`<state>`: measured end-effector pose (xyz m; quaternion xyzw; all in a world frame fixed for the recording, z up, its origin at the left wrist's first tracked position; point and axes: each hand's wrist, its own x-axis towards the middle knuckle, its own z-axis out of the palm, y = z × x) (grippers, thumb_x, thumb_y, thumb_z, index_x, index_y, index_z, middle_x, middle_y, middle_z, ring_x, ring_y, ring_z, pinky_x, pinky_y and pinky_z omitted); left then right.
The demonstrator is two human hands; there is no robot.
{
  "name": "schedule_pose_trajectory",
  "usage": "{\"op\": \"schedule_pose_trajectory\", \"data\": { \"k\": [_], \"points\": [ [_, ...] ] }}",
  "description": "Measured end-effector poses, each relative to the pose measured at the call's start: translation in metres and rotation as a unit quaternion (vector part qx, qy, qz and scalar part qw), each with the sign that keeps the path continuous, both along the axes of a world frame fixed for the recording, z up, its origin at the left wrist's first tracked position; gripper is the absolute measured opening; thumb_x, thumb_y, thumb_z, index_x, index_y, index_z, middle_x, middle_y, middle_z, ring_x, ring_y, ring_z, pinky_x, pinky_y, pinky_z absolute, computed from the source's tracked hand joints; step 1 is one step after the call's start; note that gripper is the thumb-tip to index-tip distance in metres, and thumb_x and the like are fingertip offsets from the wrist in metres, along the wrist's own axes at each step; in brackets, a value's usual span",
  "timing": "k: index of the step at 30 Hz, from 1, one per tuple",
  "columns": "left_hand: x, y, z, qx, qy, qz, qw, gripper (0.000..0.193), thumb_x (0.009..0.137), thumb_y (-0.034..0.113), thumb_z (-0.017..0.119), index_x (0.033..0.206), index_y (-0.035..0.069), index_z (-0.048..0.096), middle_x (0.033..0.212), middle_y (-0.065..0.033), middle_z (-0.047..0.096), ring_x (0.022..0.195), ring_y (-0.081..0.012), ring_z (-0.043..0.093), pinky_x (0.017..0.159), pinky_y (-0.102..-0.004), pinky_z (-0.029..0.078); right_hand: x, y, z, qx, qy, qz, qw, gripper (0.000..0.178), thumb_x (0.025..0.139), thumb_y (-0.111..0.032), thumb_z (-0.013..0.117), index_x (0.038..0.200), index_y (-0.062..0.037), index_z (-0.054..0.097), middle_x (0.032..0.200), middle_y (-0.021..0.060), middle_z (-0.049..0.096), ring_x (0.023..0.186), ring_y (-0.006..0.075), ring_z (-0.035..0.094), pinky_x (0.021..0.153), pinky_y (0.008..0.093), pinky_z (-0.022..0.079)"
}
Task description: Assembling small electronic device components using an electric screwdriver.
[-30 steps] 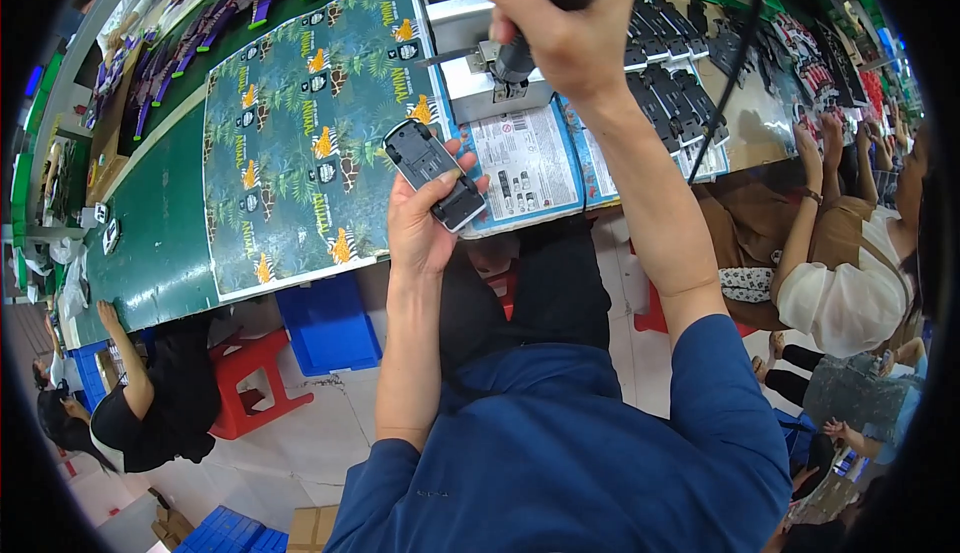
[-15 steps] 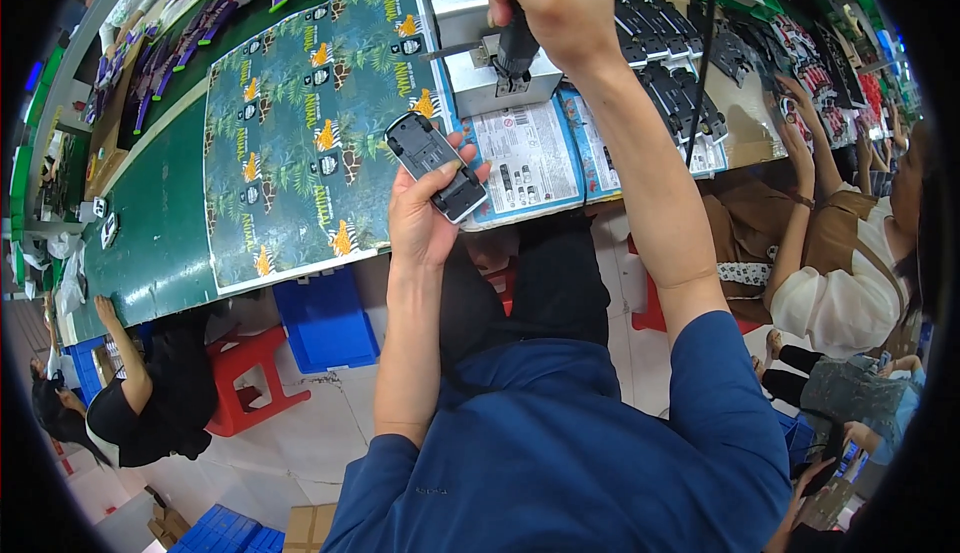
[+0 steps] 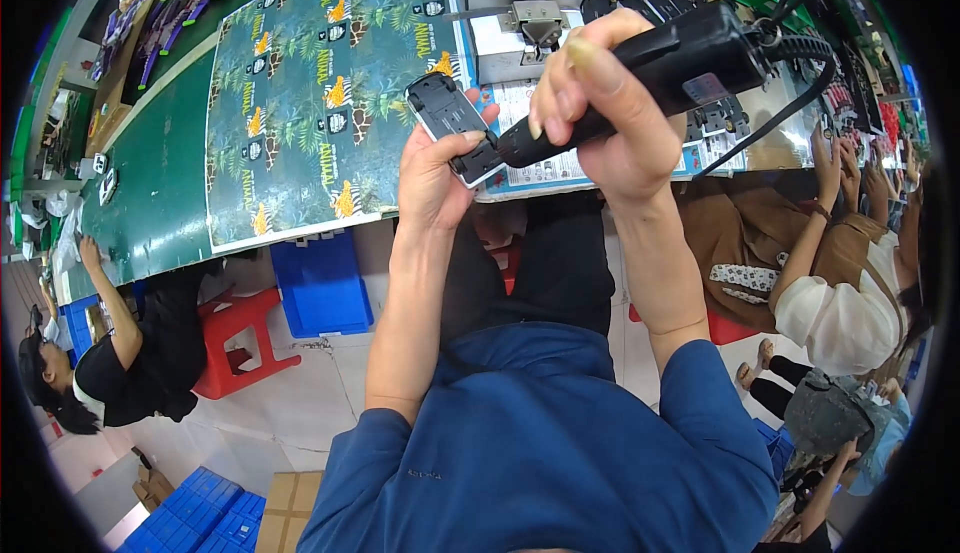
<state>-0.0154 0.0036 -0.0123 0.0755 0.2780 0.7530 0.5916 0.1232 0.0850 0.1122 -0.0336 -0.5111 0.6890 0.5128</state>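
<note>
My left hand (image 3: 432, 178) is closed around a toy car (image 3: 450, 118), held with its black underside up and its pale body below. In my right hand (image 3: 625, 108) is a black electric screwdriver (image 3: 690, 58) with a coiled cable. The tool points left and down, its tip against or very near the lower end of the car's base. Exact contact at the tip is hidden by the nose and my thumb. Beyond my hands stands a silver metal box-shaped device (image 3: 525, 33) with a small metal block on its front.
Printed jungle-pattern sheets (image 3: 330, 103) cover the green table (image 3: 150, 168). Several black car bases (image 3: 650, 3) lie at the back right. A blue crate (image 3: 322, 283) and red stool (image 3: 240, 343) are below the edge. Co-workers sit left and right; the screwdriver cable (image 3: 775, 123) hangs at right.
My right hand has brought the screwdriver from the metal device back toward me and down to the toy car. My left hand has shifted slightly right and up, still holding the car.
</note>
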Motion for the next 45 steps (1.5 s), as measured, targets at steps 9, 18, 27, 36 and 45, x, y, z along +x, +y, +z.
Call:
{"op": "schedule_pose_trajectory", "data": {
  "k": [9, 18, 27, 36, 45],
  "points": [
    [0.004, 0.0, 0.006, -0.003, -0.015, 0.007, 1.0, 0.055, 0.079, -0.015, 0.057, 0.132, -0.003, 0.047, 0.128, -0.0172, 0.058, 0.116, -0.0321, 0.062, 0.095, -0.0462, 0.057, -0.007, -0.006, -0.002, 0.001, -0.019, 0.003, 1.0, 0.014, 0.084, -0.009, 0.079, 0.08, -0.0028, 0.066, 0.062, 0.0039, 0.061, 0.048, 0.0091, 0.056, 0.048, 0.021, 0.045],
    [0.0, 0.005, 0.022, 0.005, -0.103, -0.042, 0.994, 0.036, 0.087, -0.003, 0.054, 0.122, -0.008, 0.053, 0.113, -0.0187, 0.065, 0.1, -0.0297, 0.068, 0.092, -0.0437, 0.058, -0.018, 0.001, -0.002, 0.164, -0.111, 0.063, 0.978, 0.021, 0.086, -0.007, 0.069, 0.08, -0.0037, 0.049, 0.062, 0.0071, 0.054, 0.048, 0.0112, 0.052, 0.047, 0.0262, 0.044],
    [0.006, -0.003, 0.036, -0.003, -0.143, -0.088, 0.986, 0.038, 0.095, 0.006, 0.05, 0.128, -0.01, 0.045, 0.115, -0.0223, 0.062, 0.104, -0.0322, 0.067, 0.093, -0.0486, 0.057, -0.011, 0.006, 0.003, 0.085, -0.129, 0.157, 0.975, 0.024, 0.083, -0.014, 0.071, 0.081, -0.0047, 0.049, 0.061, 0.0063, 0.051, 0.044, 0.012, 0.048, 0.046, 0.0264, 0.042],
    [-0.004, -0.005, 0.027, 0.134, -0.193, -0.15, 0.96, 0.042, 0.102, 0.022, 0.046, 0.133, -0.006, 0.047, 0.127, -0.0209, 0.06, 0.113, -0.0332, 0.063, 0.099, -0.0484, 0.052, -0.004, 0.001, 0.003, 0.068, -0.084, 0.174, 0.979, 0.019, 0.082, -0.011, 0.068, 0.088, -0.0032, 0.051, 0.065, 0.0076, 0.052, 0.049, 0.0132, 0.051, 0.051, 0.0292, 0.046],
    [-0.091, 0.0, 0.058, 0.001, 0.72, -0.006, 0.694, 0.056, 0.083, 0.018, 0.077, 0.132, -0.001, 0.054, 0.101, -0.008, 0.062, 0.101, -0.0211, 0.06, 0.089, -0.0338, 0.048, 0.055, 0.015, 0.02, 0.13, 0.016, 0.123, 0.984, 0.032, 0.09, -0.034, 0.068, 0.095, -0.0086, 0.051, 0.07, -0.001, 0.051, 0.052, 0.0093, 0.051, 0.055, 0.0252, 0.046]
  ]
}}
